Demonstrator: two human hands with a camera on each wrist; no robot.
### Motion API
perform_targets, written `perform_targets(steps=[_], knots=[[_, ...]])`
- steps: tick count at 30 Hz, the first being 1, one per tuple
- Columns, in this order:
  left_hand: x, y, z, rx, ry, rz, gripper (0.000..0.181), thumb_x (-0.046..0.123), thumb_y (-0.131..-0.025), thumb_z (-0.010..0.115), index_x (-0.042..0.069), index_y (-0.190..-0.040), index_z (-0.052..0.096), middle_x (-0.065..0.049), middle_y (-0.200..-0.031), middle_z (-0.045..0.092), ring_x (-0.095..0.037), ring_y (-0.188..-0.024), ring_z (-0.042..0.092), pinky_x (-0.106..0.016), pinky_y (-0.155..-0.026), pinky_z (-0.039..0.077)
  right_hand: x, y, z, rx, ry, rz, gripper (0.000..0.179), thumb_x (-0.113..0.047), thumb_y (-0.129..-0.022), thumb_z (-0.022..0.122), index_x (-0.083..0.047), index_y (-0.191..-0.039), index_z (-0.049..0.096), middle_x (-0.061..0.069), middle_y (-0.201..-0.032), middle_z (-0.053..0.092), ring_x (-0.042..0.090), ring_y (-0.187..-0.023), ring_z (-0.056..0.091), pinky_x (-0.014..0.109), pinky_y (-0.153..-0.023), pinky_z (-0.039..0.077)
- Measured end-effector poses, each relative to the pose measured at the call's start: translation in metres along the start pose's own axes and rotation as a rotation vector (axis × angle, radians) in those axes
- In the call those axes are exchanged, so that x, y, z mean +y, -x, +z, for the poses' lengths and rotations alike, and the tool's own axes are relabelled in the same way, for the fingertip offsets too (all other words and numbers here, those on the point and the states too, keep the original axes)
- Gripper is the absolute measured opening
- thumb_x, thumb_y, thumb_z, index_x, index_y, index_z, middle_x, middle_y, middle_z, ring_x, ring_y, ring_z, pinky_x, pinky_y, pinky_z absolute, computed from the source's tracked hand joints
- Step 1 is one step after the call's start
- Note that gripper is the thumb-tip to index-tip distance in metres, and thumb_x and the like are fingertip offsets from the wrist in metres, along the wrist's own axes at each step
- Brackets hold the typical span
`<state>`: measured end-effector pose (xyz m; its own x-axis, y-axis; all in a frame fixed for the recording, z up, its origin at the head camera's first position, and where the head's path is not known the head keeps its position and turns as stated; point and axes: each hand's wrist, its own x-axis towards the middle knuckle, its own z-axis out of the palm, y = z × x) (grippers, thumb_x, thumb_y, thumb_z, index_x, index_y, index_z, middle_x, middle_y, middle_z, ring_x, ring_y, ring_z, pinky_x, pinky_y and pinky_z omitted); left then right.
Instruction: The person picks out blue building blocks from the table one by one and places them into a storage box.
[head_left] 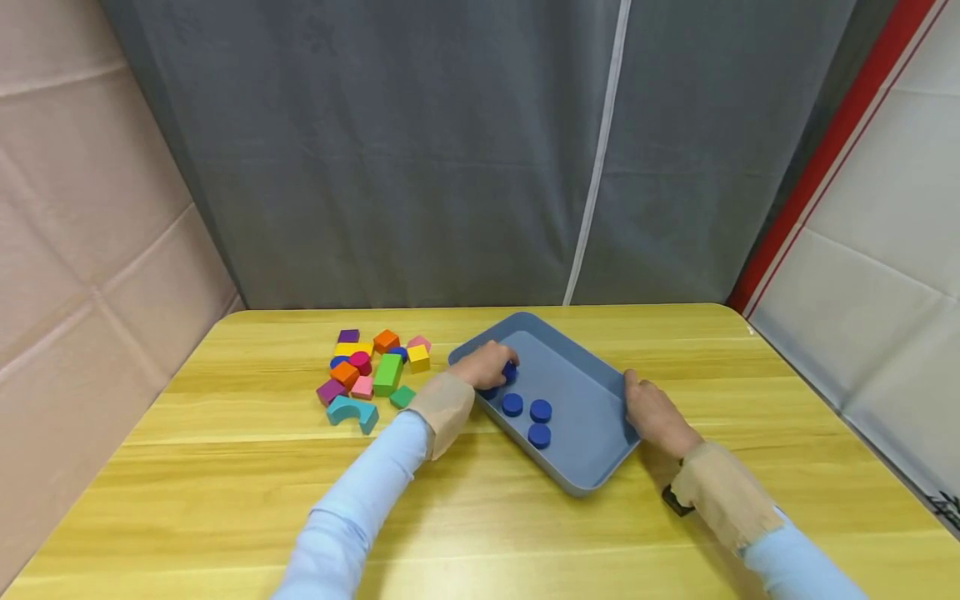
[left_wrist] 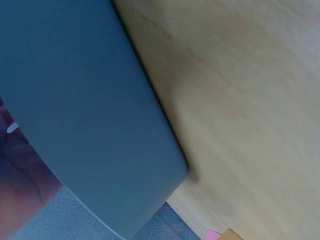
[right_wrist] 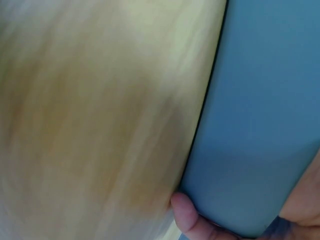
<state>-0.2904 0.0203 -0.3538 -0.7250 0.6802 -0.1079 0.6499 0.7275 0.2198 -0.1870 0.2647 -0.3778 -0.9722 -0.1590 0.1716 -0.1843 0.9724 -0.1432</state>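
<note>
Behind the worktop (head_left: 187,500) with its streaky, glossy wood grain, a creased grey curtain (head_left: 375,150) is hanging. At the left hand (head_left: 483,367) we are seeing the grip pinching a blue disc (head_left: 511,372) between curled fingers, over the left end of the tray (head_left: 577,392); a second disc (head_left: 490,392) is lying partly hidden just under that hand. At the right hand (head_left: 654,414) the grip is curling round the tray's right-hand end, and in the right wrist view we are seeing a fingertip (right_wrist: 185,212) touching the smooth wall near its bottom edge. The tray, shallow, matte grey-blue and round-cornered, is lying askew on the wood, and three more flat-topped discs (head_left: 540,410) are resting on its floor along the near-left wall. Left of it we are finding smooth coloured blocks (head_left: 362,387) crowding together, with a short magenta cylinder (head_left: 361,362) and a teal arch (head_left: 352,409) among them. A narrow strip of wood is separating them from the tray, and the left sleeve (head_left: 356,508) is passing close beside the arch. The tray's far corner is sitting near the worktop's back edge, while broad stretches of wood are giving room at the right and in front.
</note>
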Motion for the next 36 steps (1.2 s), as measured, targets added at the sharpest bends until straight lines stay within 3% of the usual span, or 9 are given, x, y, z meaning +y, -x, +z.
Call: perform_targets(steps=[8,18,30,36], knots=[[0.0014,0.0001,0.0000,-0.018,-0.008,-0.003,0.033,0.004,-0.080,0.062,0.003,-0.112,0.059,-0.011,-0.111,0.060,-0.024,-0.105,0.052,-0.032,-0.091,0.042,0.0008,-0.0009,0.0018,0.060,0.003,-0.021,0.024,0.013,-0.070,0.049,0.010,-0.090,0.036,0.019,-0.061,0.046,0.031,-0.052,0.052,0.038,-0.043,0.043],[0.0013,0.0005,0.0009,-0.040,0.006,-0.018,0.031,0.004,-0.080,0.062,0.003,-0.111,0.060,-0.012,-0.106,0.060,-0.022,-0.099,0.053,-0.031,-0.086,0.044,-0.0003,-0.0014,0.0010,0.047,-0.001,-0.023,0.025,0.014,-0.070,0.049,0.010,-0.091,0.035,0.019,-0.061,0.045,0.030,-0.052,0.050,0.036,-0.043,0.043],[0.0030,0.0070,-0.0030,-0.059,0.053,-0.062,0.038,0.007,-0.081,0.063,0.004,-0.119,0.055,-0.012,-0.121,0.054,-0.023,-0.110,0.049,-0.033,-0.094,0.040,-0.0013,0.0007,0.0001,0.024,0.002,-0.016,0.025,0.013,-0.073,0.049,0.011,-0.093,0.035,0.020,-0.063,0.046,0.030,-0.053,0.052,0.035,-0.044,0.044],[0.0009,0.0098,-0.0033,-0.053,0.066,-0.064,0.037,0.015,-0.084,0.060,0.005,-0.119,0.055,-0.011,-0.118,0.055,-0.023,-0.111,0.047,-0.034,-0.094,0.039,0.0004,0.0007,0.0004,0.027,0.004,-0.021,0.025,0.013,-0.073,0.049,0.011,-0.093,0.034,0.020,-0.063,0.045,0.029,-0.052,0.051,0.035,-0.043,0.044]])
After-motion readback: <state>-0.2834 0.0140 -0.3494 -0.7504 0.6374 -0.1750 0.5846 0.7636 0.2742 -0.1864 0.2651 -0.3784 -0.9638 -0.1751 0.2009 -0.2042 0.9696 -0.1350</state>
